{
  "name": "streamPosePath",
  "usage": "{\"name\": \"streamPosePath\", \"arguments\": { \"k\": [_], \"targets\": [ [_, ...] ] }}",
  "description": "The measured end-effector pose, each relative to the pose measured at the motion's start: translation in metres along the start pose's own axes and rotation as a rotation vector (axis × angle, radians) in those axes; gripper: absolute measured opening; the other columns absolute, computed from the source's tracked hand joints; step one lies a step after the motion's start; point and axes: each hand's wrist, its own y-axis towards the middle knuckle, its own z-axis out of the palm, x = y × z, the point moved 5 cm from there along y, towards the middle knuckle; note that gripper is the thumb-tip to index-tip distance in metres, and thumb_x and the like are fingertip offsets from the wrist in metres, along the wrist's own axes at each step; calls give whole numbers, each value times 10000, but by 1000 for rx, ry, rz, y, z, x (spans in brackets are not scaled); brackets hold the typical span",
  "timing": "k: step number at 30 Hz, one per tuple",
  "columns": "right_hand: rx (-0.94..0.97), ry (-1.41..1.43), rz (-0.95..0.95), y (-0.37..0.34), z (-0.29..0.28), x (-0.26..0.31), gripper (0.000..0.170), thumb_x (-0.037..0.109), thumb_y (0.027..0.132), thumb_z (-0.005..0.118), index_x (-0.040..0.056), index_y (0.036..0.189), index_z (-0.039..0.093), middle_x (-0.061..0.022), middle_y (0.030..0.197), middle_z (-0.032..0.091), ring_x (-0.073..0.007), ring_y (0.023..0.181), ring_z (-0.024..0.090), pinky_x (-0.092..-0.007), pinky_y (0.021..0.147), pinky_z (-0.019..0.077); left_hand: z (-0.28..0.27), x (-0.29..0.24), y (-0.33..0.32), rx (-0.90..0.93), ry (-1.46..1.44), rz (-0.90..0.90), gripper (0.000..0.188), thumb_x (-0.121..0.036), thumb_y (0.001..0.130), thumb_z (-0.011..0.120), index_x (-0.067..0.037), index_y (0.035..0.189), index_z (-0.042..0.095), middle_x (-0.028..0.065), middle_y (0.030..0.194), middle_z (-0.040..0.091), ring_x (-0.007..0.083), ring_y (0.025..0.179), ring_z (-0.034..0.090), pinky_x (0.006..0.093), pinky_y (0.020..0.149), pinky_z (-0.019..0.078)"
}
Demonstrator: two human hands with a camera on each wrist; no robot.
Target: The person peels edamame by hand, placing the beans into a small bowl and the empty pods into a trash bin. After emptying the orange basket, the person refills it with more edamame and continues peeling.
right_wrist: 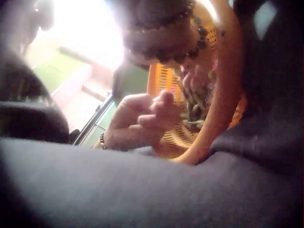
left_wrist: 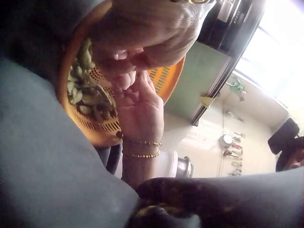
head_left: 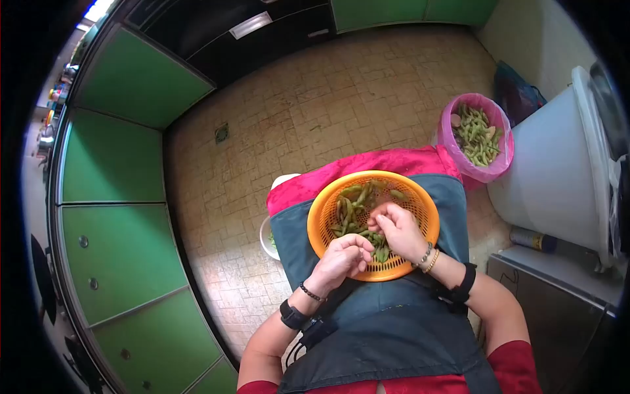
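**Dark apron (head_left: 380, 341) up close, green pods (head_left: 349, 211) in an orange basket (head_left: 316, 223)**

Balances the basket on the lap. Holds left hand (head_left: 342, 261) over the near rim with fingers curled in, and right hand (head_left: 400, 233) above the pods with thumb and fingers drawn together (cannot tell whether on a pod). To the right, more pods in a pink bag (head_left: 504, 157); to the left, a white bowl (head_left: 264, 241).

No text, number or sign is legible in any view.
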Motion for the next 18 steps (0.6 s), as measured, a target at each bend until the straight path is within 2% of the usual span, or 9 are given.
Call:
{"name": "streamPosePath", "arguments": {
  "k": [2,5,6,9,10,13,14,17,18],
  "targets": [
    [-35,-88,108,9,0,0,239,237,831,515,39,936,599,-121,836,642,-246,750,621,-352,712,475,0,-3,-2,-6,-16,5,121,-80,842,434,-40,889,537,32,708,568,75,545,523,173,426,362],
    [-130,-344,-74,34,7,-8,213,176,828,505,-5,897,592,-92,749,607,-118,649,561,-267,604,451,-1,-13,-2,-36,8,32,116,-89,850,438,-39,878,540,31,703,565,74,539,520,169,419,358],
    [-117,-337,71,33,10,-11,227,231,784,555,24,853,618,-169,758,624,-274,737,616,-344,705,467,1,-12,-4,-40,1,27,116,-92,853,439,-38,876,540,31,703,564,75,538,520,169,417,358],
    [-78,-376,84,37,15,-15,213,228,759,572,31,822,627,-167,754,626,-265,745,619,-345,701,468,1,-12,-7,-56,-15,28,119,-102,861,444,-36,871,542,32,698,564,78,535,521,171,411,360],
    [-94,-362,24,35,14,-13,195,222,743,584,40,793,633,-168,738,621,-258,722,615,-349,681,468,2,-12,-7,-57,-29,33,121,-106,863,445,-36,870,543,33,695,564,80,533,522,172,409,361],
    [-29,-415,65,20,7,2,185,216,741,583,44,789,633,-160,713,614,-257,686,607,-356,659,466,1,-9,-5,-65,-83,45,125,-109,865,445,-33,873,544,34,683,565,84,529,526,175,407,363],
    [-58,-445,-26,17,4,-1,194,229,744,585,47,798,623,-149,693,607,-260,651,597,-360,641,463,1,-8,-4,-68,-100,50,126,-109,865,444,-32,875,544,34,679,565,85,528,527,175,407,364],
    [-100,-499,33,15,4,9,220,258,750,588,48,815,608,-151,704,610,-287,671,601,-371,644,466,1,-5,2,-65,-91,36,129,-108,864,443,-30,879,545,35,675,568,90,527,532,176,406,365],
    [-147,-529,-68,20,9,8,225,271,751,593,59,827,599,-160,720,614,-313,701,602,-389,654,469,1,-6,2,-54,-90,36,130,-108,864,442,-31,880,545,36,677,569,90,527,533,177,406,366]
  ]
}}
